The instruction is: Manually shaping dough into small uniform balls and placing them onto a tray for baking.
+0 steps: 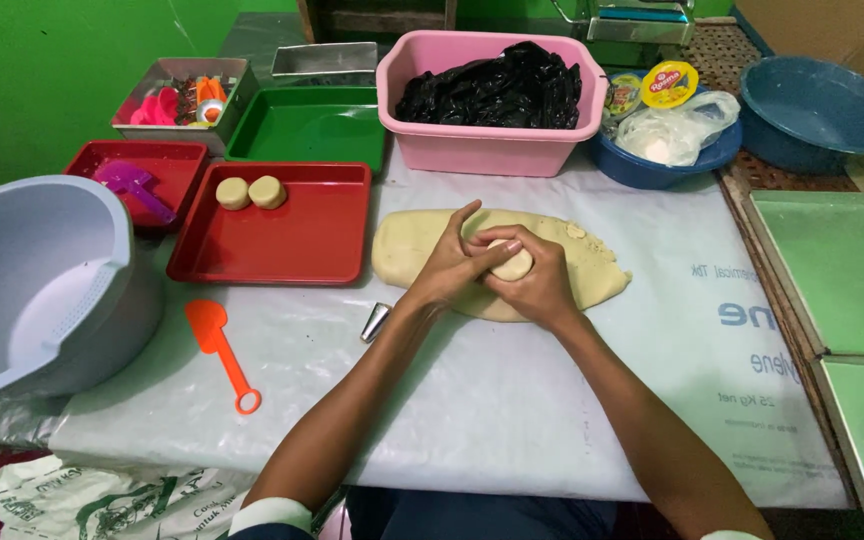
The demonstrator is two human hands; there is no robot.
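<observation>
Dough ball (512, 263) sits cupped between both hands right over the big flattened dough slab (497, 262) in the middle of the plastic-covered table (512, 400); the left hand (449, 268) and right hand (535, 280) are pressed together around it, fingers curled on the small round piece. Going by how things lie, it looks early on: only two shaped dough rounds (251, 192) are parked in the top corner of the red tray (272, 240), with loads of room left, and most of the slab is uncut. Around it there's a small metal cone-shaped cutter (376, 322) just beside the left wrist, an orange plastic scoop (218, 350) lying near the tray, a big grey bowl (37, 290) off to the left, and a pink tub (487, 105) with a black plastic bag behind the slab. Nothing really blocks the path from the hands to the tray.
</observation>
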